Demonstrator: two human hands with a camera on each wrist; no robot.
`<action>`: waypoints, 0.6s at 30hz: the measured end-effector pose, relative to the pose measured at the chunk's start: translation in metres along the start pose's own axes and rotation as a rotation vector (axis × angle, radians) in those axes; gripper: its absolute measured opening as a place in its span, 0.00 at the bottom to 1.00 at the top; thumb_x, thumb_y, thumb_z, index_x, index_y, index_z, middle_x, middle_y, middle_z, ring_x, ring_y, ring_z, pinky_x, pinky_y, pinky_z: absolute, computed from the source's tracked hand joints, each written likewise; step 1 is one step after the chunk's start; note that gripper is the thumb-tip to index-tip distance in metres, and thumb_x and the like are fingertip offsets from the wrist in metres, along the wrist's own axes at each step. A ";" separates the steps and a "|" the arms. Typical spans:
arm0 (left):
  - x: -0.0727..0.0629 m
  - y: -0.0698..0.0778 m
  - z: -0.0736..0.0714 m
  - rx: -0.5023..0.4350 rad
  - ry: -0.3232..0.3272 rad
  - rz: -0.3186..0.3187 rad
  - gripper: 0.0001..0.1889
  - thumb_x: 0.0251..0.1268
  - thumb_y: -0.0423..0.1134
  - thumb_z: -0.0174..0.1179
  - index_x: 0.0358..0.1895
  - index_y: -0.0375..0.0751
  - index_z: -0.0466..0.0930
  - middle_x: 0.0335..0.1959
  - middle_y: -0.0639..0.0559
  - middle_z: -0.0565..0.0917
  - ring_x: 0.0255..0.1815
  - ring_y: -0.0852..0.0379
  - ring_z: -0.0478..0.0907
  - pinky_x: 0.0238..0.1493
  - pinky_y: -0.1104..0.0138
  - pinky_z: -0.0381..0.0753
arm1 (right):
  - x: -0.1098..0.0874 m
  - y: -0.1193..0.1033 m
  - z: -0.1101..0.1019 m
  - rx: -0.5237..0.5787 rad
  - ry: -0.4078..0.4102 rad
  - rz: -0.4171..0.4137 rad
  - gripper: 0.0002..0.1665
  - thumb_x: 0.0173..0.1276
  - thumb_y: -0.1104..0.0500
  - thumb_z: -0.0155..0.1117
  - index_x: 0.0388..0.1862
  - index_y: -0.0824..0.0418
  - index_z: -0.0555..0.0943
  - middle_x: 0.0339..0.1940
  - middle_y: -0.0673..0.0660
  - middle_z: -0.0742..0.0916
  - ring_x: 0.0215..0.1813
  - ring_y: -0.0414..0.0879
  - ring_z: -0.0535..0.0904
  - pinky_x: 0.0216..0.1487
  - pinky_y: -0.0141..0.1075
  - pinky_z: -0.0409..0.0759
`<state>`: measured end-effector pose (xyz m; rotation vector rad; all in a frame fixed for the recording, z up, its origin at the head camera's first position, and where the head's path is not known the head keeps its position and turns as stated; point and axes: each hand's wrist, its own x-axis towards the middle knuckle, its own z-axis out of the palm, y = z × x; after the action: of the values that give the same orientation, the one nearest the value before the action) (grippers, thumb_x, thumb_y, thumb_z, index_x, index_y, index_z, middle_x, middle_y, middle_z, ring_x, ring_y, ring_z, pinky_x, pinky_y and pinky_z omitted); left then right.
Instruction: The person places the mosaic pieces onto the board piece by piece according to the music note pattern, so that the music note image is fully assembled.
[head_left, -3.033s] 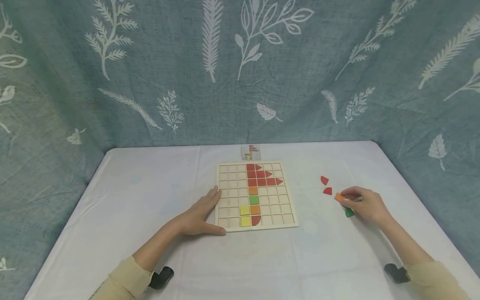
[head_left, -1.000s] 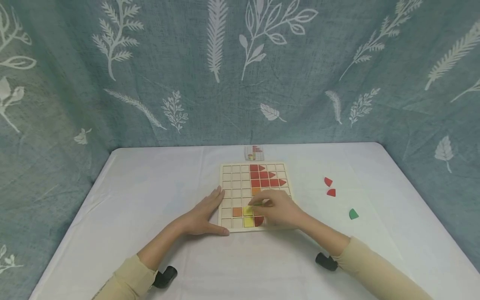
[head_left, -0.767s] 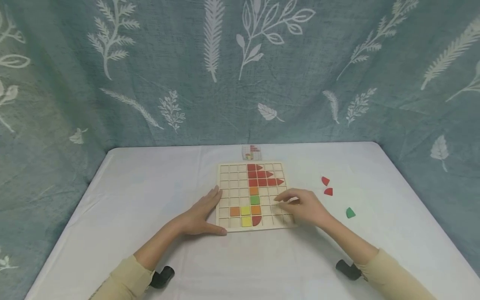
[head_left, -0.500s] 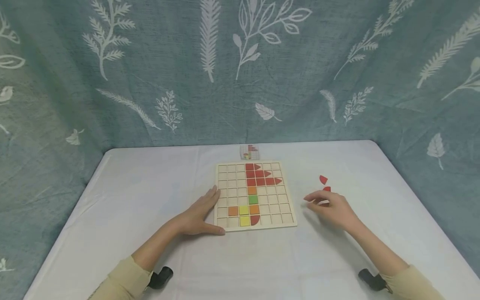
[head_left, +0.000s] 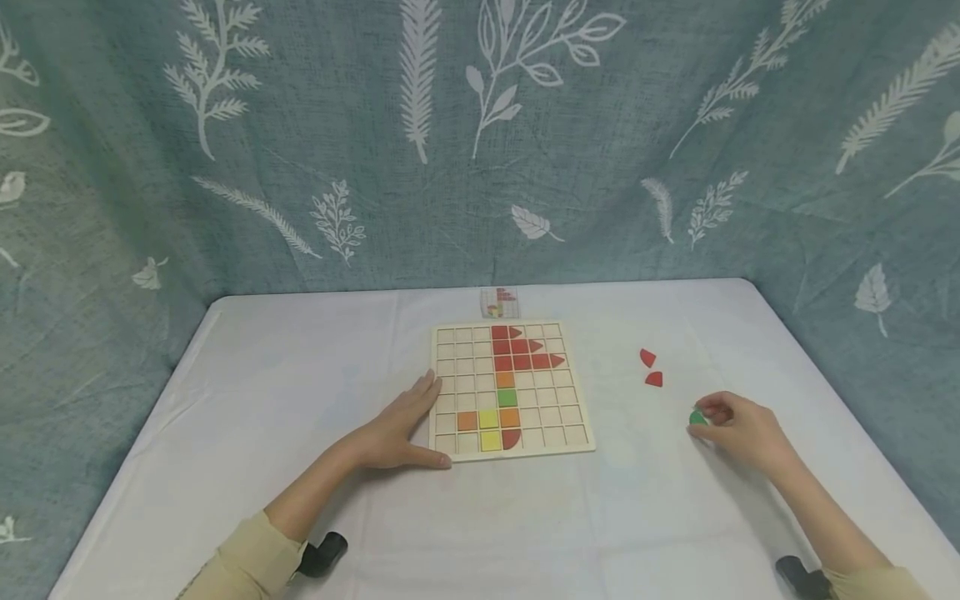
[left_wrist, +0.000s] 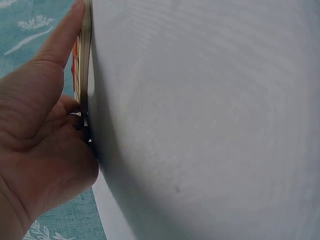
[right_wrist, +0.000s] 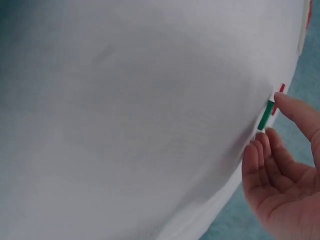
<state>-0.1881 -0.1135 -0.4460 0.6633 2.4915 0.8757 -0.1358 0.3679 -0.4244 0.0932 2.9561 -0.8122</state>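
Observation:
In the head view my left hand [head_left: 397,427] rests on the left edge of a pale wooden grid board [head_left: 457,367], thumb at its near corner and fingers along its side. The left wrist view shows this hand [left_wrist: 45,115] beside the board's edge [left_wrist: 85,65]. To the right of the board, my right hand [head_left: 742,429] has thumb and fingertips about a green quarter-circle tile [head_left: 698,418], pinching it at the table. In the right wrist view the green tile [right_wrist: 266,115] stands edge-on between thumb and fingertips of the right hand [right_wrist: 285,170].
Two red quarter-circle tiles [head_left: 650,367] lie between board and right hand. Red, orange, green and yellow tiles sit in the board's cells, with a red quarter-circle tile [head_left: 512,438] near its front. A small patterned card [head_left: 499,303] lies behind the board, before a teal curtain [head_left: 480,208].
My right hand set an orange tile left of the yellow one on the board, then moved back right to the green tile. My left hand stayed at the board's edge.

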 end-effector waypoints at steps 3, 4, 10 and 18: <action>0.000 0.000 0.000 -0.001 -0.002 0.001 0.63 0.47 0.60 0.73 0.78 0.34 0.41 0.79 0.39 0.38 0.79 0.42 0.36 0.76 0.48 0.41 | 0.000 0.001 0.001 0.011 -0.002 -0.004 0.21 0.61 0.58 0.71 0.48 0.70 0.80 0.37 0.59 0.85 0.41 0.55 0.81 0.38 0.42 0.79; 0.000 0.000 0.000 -0.002 -0.002 0.000 0.63 0.47 0.60 0.73 0.78 0.34 0.41 0.79 0.39 0.38 0.79 0.42 0.36 0.76 0.48 0.40 | -0.001 0.000 0.001 0.013 0.002 -0.008 0.20 0.61 0.58 0.71 0.48 0.69 0.80 0.37 0.59 0.86 0.42 0.55 0.81 0.39 0.42 0.80; -0.001 0.000 -0.001 0.004 0.000 -0.007 0.63 0.47 0.59 0.73 0.78 0.34 0.41 0.79 0.39 0.39 0.79 0.42 0.36 0.76 0.48 0.41 | 0.001 -0.006 0.004 0.069 0.009 -0.022 0.20 0.61 0.58 0.73 0.49 0.68 0.81 0.37 0.57 0.87 0.43 0.54 0.83 0.39 0.35 0.81; -0.001 0.000 -0.001 -0.004 -0.004 0.009 0.63 0.48 0.59 0.73 0.78 0.33 0.41 0.79 0.38 0.39 0.79 0.42 0.36 0.76 0.48 0.40 | 0.010 -0.036 0.019 0.317 -0.042 -0.015 0.27 0.62 0.50 0.73 0.55 0.64 0.80 0.45 0.57 0.87 0.47 0.47 0.82 0.42 0.26 0.80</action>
<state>-0.1879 -0.1147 -0.4452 0.6746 2.4849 0.8814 -0.1472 0.3275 -0.4235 0.0712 2.7668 -1.2608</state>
